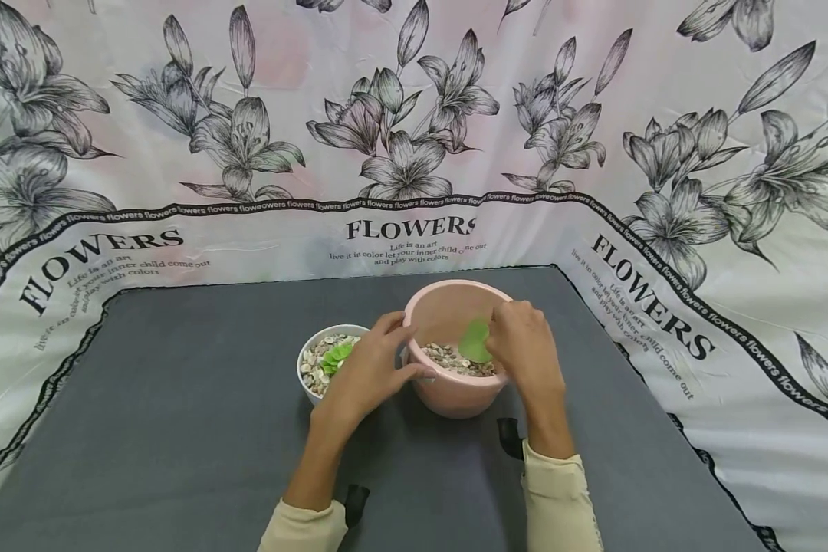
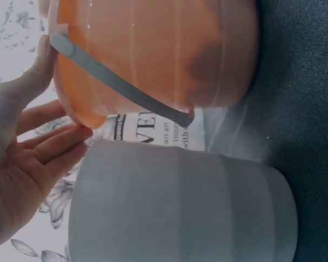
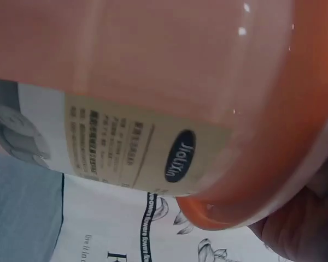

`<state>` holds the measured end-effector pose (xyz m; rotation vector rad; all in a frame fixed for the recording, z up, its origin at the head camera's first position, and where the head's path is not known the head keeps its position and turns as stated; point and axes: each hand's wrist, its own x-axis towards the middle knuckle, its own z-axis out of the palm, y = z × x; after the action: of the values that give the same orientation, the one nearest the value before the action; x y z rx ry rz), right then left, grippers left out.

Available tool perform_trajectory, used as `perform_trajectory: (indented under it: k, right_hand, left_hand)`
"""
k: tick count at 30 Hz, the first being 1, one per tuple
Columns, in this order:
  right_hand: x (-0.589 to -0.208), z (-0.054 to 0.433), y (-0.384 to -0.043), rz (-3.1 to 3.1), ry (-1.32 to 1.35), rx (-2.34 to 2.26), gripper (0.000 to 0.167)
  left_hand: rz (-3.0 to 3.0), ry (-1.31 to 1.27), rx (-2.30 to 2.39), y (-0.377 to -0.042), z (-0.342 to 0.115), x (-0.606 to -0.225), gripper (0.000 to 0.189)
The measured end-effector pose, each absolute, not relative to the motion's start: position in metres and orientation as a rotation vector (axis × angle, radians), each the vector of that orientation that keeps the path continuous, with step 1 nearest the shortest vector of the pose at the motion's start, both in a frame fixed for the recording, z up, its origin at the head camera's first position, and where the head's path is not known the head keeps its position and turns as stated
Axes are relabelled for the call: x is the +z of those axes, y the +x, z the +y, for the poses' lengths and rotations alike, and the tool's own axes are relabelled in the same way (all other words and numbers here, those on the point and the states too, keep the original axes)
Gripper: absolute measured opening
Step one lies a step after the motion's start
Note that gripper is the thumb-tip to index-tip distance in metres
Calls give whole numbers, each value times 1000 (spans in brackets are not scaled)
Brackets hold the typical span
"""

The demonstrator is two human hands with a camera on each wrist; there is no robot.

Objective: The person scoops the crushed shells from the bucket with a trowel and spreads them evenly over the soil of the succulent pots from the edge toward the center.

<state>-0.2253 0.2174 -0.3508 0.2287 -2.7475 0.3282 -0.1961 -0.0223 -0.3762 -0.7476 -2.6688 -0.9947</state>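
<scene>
A pink bucket (image 1: 455, 399) stands upright with small pale pebbles (image 1: 448, 359) inside. My left hand (image 1: 369, 368) holds its rim from the left, the thumb beside the pivot of the grey handle (image 2: 120, 84). Over the bucket's right rim, my right hand (image 1: 524, 341) grips a flat, rounded green piece (image 1: 474, 341) that reaches down to the pebbles; its exact kind is unclear. Left of the bucket sits a white pot (image 1: 303, 383) of similar pebbles, with bright green pieces (image 1: 336, 356) on top. My left hand partly hides this pot in the head view.
A grey cloth (image 1: 200, 399) covers the table. White sheeting (image 1: 414, 238) printed with flowers and lettering rises behind and at both sides. A paper label (image 3: 136, 147) is on the bucket's outer wall. Black pieces (image 1: 356, 504) show by both sleeves.
</scene>
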Motion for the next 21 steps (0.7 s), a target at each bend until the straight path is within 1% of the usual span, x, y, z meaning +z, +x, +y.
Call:
perform_trajectory:
  k: [2, 6, 8, 12, 14, 16, 21]
  right_hand:
    - [-352, 218, -226, -2760, 212, 414, 40]
    - [-354, 215, -231, -2796, 156, 551, 26]
    - [-354, 213, -235, -2797, 135, 579, 26]
    - [-352, 211, -241, -2775, 93, 649, 35]
    - [-351, 212, -244, -2781, 75, 702, 35]
    - [-350, 213, -245, -2804, 57, 748, 32]
    - [-343, 220, -240, -2870, -24, 870, 20]
  left_hand:
    - [-2642, -724, -977, -196, -22, -377, 61]
    - [-2626, -705, -972, -198, -24, -377, 55]
    - [-2615, -721, -982, -199, -24, -378, 54]
    - [-2601, -739, -995, -201, -23, -379, 48]
    - [-2614, -729, -1004, -201, -22, -380, 46]
    - [-2634, -713, -1001, -200, -21, -380, 46]
    - [-2661, -705, -1016, -199, -18, -379, 47]
